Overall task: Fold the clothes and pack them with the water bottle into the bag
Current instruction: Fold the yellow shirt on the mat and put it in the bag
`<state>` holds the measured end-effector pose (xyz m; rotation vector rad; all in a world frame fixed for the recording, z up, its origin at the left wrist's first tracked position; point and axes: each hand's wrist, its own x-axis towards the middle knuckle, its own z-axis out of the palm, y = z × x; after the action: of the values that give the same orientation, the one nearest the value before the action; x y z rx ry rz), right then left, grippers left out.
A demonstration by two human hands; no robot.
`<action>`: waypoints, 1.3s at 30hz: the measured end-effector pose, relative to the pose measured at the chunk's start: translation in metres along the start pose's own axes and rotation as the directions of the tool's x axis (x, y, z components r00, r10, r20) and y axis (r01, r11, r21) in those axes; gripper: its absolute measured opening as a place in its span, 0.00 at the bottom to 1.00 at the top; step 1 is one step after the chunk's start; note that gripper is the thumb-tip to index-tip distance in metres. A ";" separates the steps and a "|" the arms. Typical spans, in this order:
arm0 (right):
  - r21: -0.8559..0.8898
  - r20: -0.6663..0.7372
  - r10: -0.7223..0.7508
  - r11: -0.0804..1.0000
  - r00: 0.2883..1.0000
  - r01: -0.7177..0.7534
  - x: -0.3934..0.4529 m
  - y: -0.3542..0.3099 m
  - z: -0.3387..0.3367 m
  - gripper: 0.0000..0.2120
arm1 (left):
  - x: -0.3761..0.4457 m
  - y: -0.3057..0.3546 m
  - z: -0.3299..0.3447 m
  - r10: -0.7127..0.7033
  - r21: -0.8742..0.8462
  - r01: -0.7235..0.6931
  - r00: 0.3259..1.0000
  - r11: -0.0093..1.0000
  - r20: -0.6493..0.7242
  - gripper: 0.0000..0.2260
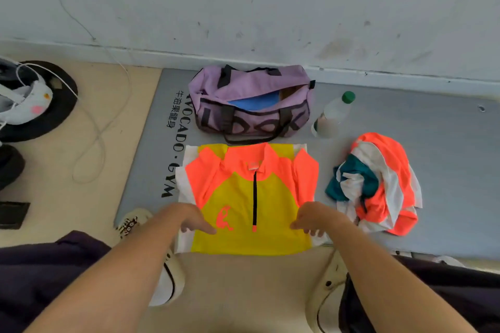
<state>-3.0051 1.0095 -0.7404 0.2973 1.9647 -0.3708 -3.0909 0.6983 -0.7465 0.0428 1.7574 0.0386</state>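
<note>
Yellow and neon-orange zip shirt (249,197) spread flat, front up, on a grey gym mat (433,127), sleeves turned in along both sides, near hem hanging just past the mat's near edge onto the beige floor (243,292). Left hand (193,220) resting on the shirt's near left part, beside the small orange logo, fingers (208,229) loosely curled and apart, tips touching the fabric, nothing pinched as far as can be seen. Right hand (315,220) on the shirt's near right edge, fingers (304,226) bent downward against the cloth; whether clamped on the edge or merely pressing cannot be told. Beyond the shirt, just past its collar: purple duffel bag (251,105) with dark straps and lettering, zip open, something blue showing inside. Right of the bag, well clear of the shirt: plastic water bottle (332,116) with green cap, leaning in the wide-angle view. Right of the shirt, near but apart: crumpled heap of orange, white and teal clothes (378,184), unfolded. Left of the mat: white cable (100,127) looping over the floor and a round black base (54,105) with a white soft toy on it. Behind everything, a scuffed pale wall (270,8).
</note>
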 end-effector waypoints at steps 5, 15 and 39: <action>0.072 -0.287 -0.004 0.997 0.958 0.026 0.048 -0.004 -0.011 0.14 | 0.040 0.016 -0.031 0.146 -0.037 -0.178 0.897 0.983 -0.417 0.12; 0.943 -0.329 -0.034 -0.068 0.944 0.326 0.131 -0.066 -0.118 0.27 | 0.092 0.103 -0.137 0.039 -0.899 -0.436 0.900 0.041 -0.435 0.28; 0.127 -0.754 -0.015 0.977 0.656 0.169 0.169 -0.029 -0.095 0.25 | 0.137 0.022 -0.118 0.108 -0.077 -0.331 0.506 0.941 -0.856 0.25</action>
<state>-3.1639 1.0264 -0.8544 0.5379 2.7888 -0.5636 -3.2322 0.7275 -0.8579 0.0909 2.7263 0.5492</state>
